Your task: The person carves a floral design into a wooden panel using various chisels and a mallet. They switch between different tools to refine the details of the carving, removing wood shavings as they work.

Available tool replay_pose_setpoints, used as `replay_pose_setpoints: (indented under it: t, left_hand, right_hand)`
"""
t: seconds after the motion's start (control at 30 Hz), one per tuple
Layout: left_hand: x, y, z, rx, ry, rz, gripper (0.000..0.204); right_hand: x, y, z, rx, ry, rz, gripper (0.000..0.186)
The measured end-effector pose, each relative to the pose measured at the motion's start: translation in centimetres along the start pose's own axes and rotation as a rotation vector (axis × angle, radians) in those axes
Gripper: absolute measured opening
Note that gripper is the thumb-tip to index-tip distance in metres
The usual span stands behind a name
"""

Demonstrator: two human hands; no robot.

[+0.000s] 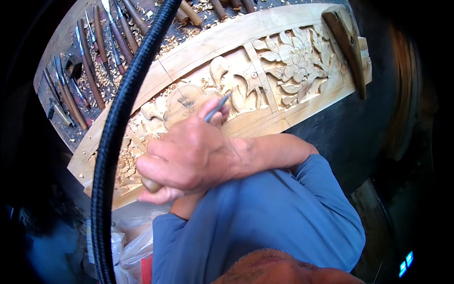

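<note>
My right hand (189, 154) is closed round the wooden handle (151, 184) of a carving chisel, whose rounded butt sticks out below the fist. The grey metal blade (220, 106) points up and right over a carved wooden panel (265, 118). My left forearm passes under the right hand, which hides most of my left hand (220, 115); its visible fingers close about the blade. Near the blade tip are curling leaf shapes cut in relief. Beside the fingers lies a smooth raised area with a dark pencil sketch (186, 101).
Many wooden-handled carving tools (90, 61) lie among shavings at the back left. A curved wooden piece (347, 49) rests across the panel's right end, beyond a carved flower (298, 61). A black braided cable (123, 104) crosses the view. Plastic bags (135, 248) sit lower left.
</note>
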State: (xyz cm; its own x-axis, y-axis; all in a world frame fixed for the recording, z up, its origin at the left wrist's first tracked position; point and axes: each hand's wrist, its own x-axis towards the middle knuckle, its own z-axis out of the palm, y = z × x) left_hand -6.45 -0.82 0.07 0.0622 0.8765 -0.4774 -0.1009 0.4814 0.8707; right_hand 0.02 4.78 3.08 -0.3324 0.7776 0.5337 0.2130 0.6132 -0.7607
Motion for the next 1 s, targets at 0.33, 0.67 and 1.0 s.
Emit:
replay_pose_setpoints:
  t: [0.33,0.67,1.0]
  left_hand:
    - [1.0,-0.7,0.7,-0.083,0.057,-0.080,0.041]
    - [1.3,-0.2,1.0,-0.070,0.083,-0.092,0.039]
    - [1.3,0.1,0.9,-0.057,0.077,-0.099,0.038]
  right_hand:
    - [-0.1,1.1,-1.2,0.098,0.073,0.042,0.047]
    - [-0.3,1.2,-1.2,0.110,0.126,0.056,0.049]
    - [-0.5,1.2,-1.2,0.090,0.129,0.045,0.050]
